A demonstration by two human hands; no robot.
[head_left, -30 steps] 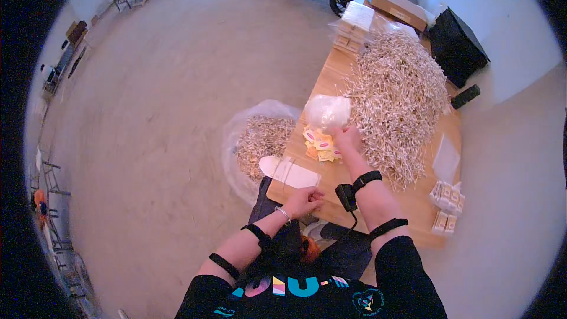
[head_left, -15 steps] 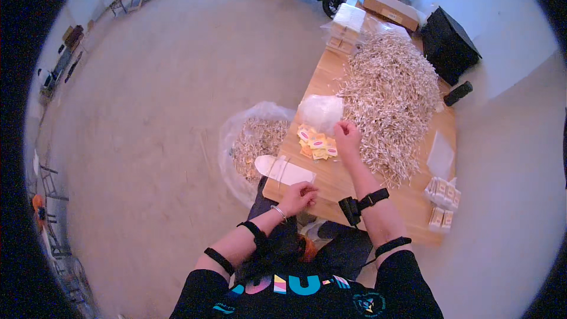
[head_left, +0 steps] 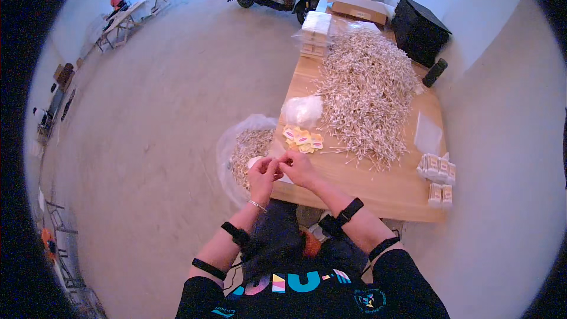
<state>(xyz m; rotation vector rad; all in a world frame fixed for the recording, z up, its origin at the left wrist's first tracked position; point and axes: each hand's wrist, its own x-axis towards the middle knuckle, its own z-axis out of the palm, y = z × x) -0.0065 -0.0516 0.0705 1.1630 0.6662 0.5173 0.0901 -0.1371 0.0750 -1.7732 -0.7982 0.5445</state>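
Note:
At the near left edge of the table (head_left: 354, 186), my left hand (head_left: 263, 178) and my right hand (head_left: 297, 169) meet, fingertips pinched close together. Whatever lies between those fingers is too small to make out. Beneath them, a white board with a rounded end (head_left: 254, 162) shows only in part; my hands cover the rest. Just beyond sits a small heap of yellow and white printed cards (head_left: 302, 139). Behind the cards lies a stack of clear plastic bags (head_left: 304, 110). A large pile of cotton swabs (head_left: 372, 94) spreads to the right of both.
A big clear bag of swabs (head_left: 242, 147) stands on the floor left of the table. Filled packs (head_left: 437, 168) sit at the right edge, near a clear sheet (head_left: 428, 133). White packs (head_left: 316, 32), a carton (head_left: 357, 7), a black box (head_left: 420, 31) and a black cylinder (head_left: 435, 72) stand farther back.
My right hand has come from beside the plastic bags and swab pile toward me and left, meeting my left hand. The left has risen over the white board. The whole view has shifted.

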